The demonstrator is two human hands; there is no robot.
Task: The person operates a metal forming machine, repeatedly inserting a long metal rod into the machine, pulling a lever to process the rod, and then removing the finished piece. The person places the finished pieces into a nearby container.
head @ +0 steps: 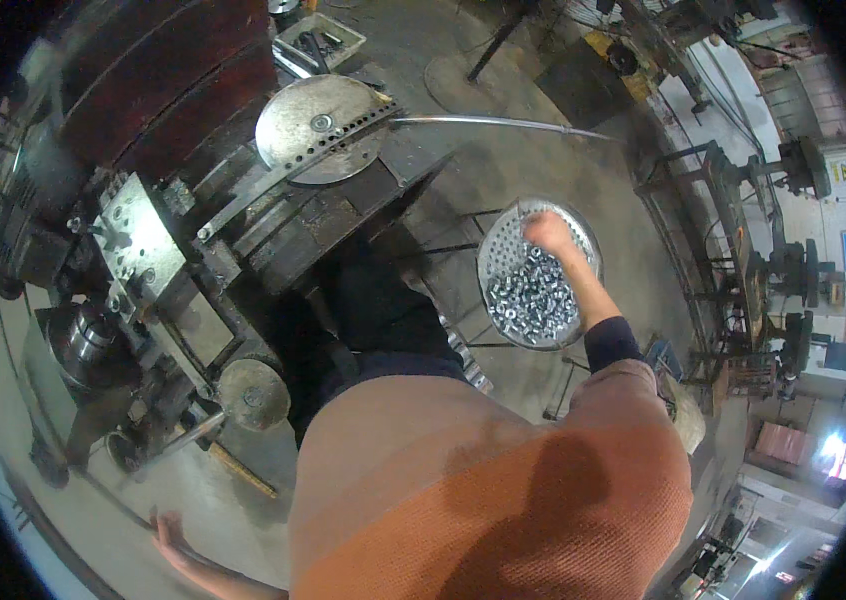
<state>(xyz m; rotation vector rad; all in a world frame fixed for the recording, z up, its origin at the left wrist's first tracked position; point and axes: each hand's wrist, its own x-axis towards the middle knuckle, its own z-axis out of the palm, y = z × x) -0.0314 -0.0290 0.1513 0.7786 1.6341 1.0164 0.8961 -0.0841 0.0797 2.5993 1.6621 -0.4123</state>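
Observation:
My right hand (545, 231) is over the far part of a round perforated metal basin (502, 247). Its fingers are curled, and whether they hold a piece is hidden. Many small shiny metal pieces (535, 300), nut- or sleeve-like, are heaped in the nearer part of the basin. Far to the lower left, my left hand (170, 531) is beside the end of a thin dark rod or edge (112, 495). Blur leaves it unclear whether those fingers grip it. Between my hands stands a lathe-like machine with a metal block (142, 236) and a chuck-like cylinder (89, 334).
A large metal disc (295, 135) lies on the machine bed under a bar with a row of holes (318, 150). A long metal rod (498, 120) juts out rightward. A plastic tray (340, 45) holds tools. A handwheel (254, 394) sits near my legs; workbenches (738, 247) line the right.

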